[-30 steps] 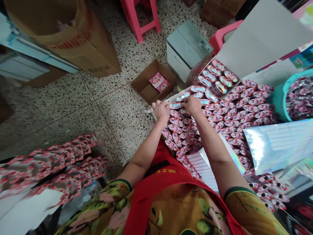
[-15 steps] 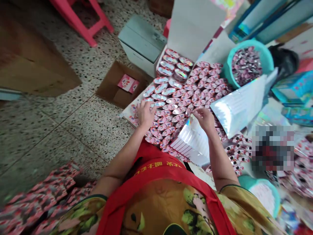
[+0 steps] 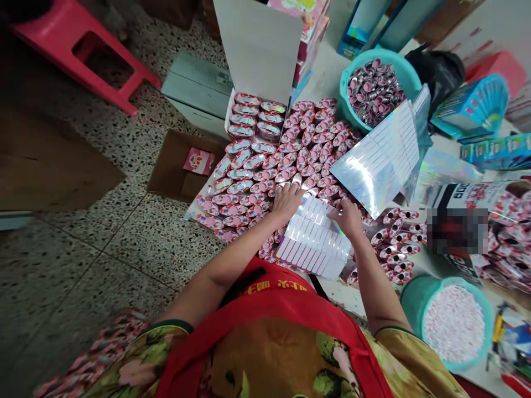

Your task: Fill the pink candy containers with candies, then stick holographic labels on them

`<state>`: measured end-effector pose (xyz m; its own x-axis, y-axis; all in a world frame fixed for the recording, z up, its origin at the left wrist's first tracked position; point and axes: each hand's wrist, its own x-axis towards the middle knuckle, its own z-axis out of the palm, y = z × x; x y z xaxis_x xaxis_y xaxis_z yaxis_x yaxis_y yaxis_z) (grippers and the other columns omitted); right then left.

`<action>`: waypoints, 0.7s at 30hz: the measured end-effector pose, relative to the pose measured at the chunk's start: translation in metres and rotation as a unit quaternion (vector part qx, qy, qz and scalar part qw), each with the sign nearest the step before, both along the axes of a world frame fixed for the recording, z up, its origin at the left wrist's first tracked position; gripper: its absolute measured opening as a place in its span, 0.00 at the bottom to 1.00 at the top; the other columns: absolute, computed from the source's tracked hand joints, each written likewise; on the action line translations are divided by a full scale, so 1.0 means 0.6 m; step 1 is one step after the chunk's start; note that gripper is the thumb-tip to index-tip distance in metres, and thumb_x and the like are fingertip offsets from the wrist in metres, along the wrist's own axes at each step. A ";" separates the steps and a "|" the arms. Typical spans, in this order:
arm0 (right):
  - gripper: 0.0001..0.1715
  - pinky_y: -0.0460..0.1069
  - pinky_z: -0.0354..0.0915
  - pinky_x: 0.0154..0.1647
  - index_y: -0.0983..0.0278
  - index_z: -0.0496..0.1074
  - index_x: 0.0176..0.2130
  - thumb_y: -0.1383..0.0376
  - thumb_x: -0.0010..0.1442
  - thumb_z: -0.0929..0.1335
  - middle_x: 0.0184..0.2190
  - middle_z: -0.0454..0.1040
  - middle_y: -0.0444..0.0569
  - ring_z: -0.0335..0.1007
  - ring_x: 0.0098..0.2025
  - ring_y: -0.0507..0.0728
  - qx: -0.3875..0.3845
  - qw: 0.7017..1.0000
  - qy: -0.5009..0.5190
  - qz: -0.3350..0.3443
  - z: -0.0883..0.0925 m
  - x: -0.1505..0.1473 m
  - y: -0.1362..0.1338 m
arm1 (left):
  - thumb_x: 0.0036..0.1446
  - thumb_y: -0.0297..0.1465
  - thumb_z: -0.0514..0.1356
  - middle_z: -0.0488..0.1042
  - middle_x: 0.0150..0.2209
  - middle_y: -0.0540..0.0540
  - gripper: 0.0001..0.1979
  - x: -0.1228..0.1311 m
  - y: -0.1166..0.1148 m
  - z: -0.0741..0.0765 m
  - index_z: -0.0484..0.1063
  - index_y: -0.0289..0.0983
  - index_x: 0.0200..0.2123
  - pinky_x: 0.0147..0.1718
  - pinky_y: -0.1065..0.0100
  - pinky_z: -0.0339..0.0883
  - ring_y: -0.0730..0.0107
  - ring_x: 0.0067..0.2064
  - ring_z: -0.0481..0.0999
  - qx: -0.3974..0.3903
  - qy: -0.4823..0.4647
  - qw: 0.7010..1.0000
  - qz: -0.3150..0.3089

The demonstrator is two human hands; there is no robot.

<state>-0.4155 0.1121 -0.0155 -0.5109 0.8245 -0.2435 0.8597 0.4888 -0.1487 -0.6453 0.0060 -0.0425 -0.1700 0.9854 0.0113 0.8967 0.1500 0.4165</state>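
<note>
Sm. packing wkshp: pkgs (image 3: 287, 161) in rows, sticker shts (image 3: 314, 236), parts tub (image 3: 344, 91)

There are two hands (image 3: 287, 200) (image 3: 348, 219), two turquoise tubs (image 3: 344, 93) (image 3: 415, 304), one floor stool (image 3: 68, 26).

The white table (image 3: 329, 61) carries oval packs (image 3: 272, 161) and a teal basin (image 3: 344, 91).

Yellow characters (image 3: 262, 286) on red apron (image 3: 265, 305), possibly including “喝” and “火”
</note>
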 end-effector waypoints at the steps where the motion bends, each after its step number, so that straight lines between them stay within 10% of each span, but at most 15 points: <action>1: 0.15 0.56 0.59 0.44 0.63 0.70 0.40 0.54 0.63 0.71 0.42 0.76 0.58 0.67 0.46 0.67 -0.011 1.000 0.014 0.007 0.001 0.002 0.002 | 0.60 0.31 0.67 0.73 0.52 0.39 0.15 -0.001 0.008 -0.001 0.75 0.41 0.51 0.50 0.55 0.62 0.51 0.53 0.68 0.000 0.002 1.000 0.002; 9: 0.16 0.52 0.59 0.46 0.63 0.75 0.49 0.58 0.69 0.64 0.47 0.79 0.55 0.71 0.49 0.64 -0.070 0.990 0.104 0.058 0.006 -0.092 -0.018 | 0.65 0.34 0.62 0.76 0.43 0.43 0.06 -0.011 0.017 0.007 0.77 0.39 0.39 0.50 0.59 0.61 0.58 0.48 0.69 0.017 -0.102 0.995 -0.003; 21: 0.16 0.48 0.56 0.35 0.63 0.74 0.35 0.57 0.66 0.62 0.32 0.77 0.51 0.69 0.34 0.57 -0.177 0.975 0.119 0.054 0.015 -0.141 -0.010 | 0.69 0.33 0.56 0.73 0.61 0.39 0.12 -0.036 -0.035 0.017 0.76 0.43 0.50 0.58 0.49 0.58 0.52 0.61 0.69 0.072 -0.091 0.988 -0.102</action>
